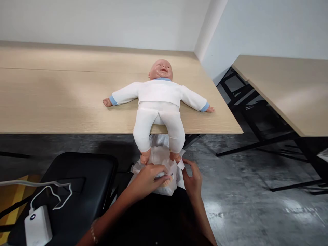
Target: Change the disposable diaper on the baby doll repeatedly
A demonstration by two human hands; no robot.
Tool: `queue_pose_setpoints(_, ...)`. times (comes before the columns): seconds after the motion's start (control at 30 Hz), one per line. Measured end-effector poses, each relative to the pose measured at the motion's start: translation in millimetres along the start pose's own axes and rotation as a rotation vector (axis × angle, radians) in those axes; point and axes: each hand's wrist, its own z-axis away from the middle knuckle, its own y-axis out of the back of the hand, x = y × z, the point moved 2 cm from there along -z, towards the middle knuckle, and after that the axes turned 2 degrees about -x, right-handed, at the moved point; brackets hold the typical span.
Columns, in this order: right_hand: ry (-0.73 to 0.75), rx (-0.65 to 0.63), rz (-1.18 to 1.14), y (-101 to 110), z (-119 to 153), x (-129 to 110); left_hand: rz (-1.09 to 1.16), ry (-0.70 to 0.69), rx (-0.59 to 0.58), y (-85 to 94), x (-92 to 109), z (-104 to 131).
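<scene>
A baby doll (159, 92) in white clothes with blue cuffs and collar lies on its back on the wooden table (64, 102). Its legs hang over the front edge. Below its feet, a translucent white plastic bag (157, 155) rests on my lap, with something peach-coloured showing inside. My left hand (151, 177) is at the bag, fingers bent around its opening; what they hold, if anything, is hidden. Near the doll's foot on the right, my right hand (191, 174) pinches a small white piece (181, 164) at the bag's edge.
A black chair (77, 184) at the lower left bears a white power bank (38, 225) with a white cable. Another wooden table (287, 89) with black legs stands at the right. Walls rise behind.
</scene>
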Motion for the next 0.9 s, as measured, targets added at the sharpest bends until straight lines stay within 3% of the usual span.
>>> queue_pose_setpoints(0.1,0.116,-0.020,0.040,11.7,-3.7,3.3,-0.009,-0.027,-0.071,-3.1,8.9,10.6)
queue_pose_setpoints(0.27,0.325,0.022,0.115,24.1,-6.5,-6.6,0.035,0.016,-0.003,-8.2,11.3,10.0)
queue_pose_setpoints(0.4,0.335,0.035,0.052,21.6,-6.2,-17.9,0.083,0.041,0.017,-8.7,8.5,4.5)
queue_pose_setpoints(0.5,0.135,0.107,-0.017,16.6,-10.5,-17.5,0.080,0.068,0.003,-7.8,5.8,5.2)
queue_pose_setpoints(0.57,-0.131,0.161,-0.080,12.3,-14.9,-9.3,0.076,0.052,-0.039,-5.9,7.3,9.5)
queue_pose_setpoints(0.67,-0.561,0.245,-0.230,6.0,-18.9,11.2,0.125,-0.047,-0.246,-2.2,17.1,22.9)
queue_pose_setpoints(0.73,-0.714,0.247,-0.269,2.9,-19.3,23.4,0.205,-0.070,-0.470,-0.8,23.6,35.1)
queue_pose_setpoints(0.83,-0.780,0.057,-0.231,-2.1,-14.2,31.1,0.382,-0.008,-0.744,-2.4,21.8,50.3)
queue_pose_setpoints(0.9,-0.800,-0.133,-0.244,-7.7,-5.4,27.4,0.504,0.029,-0.796,-5.7,11.0,53.4)
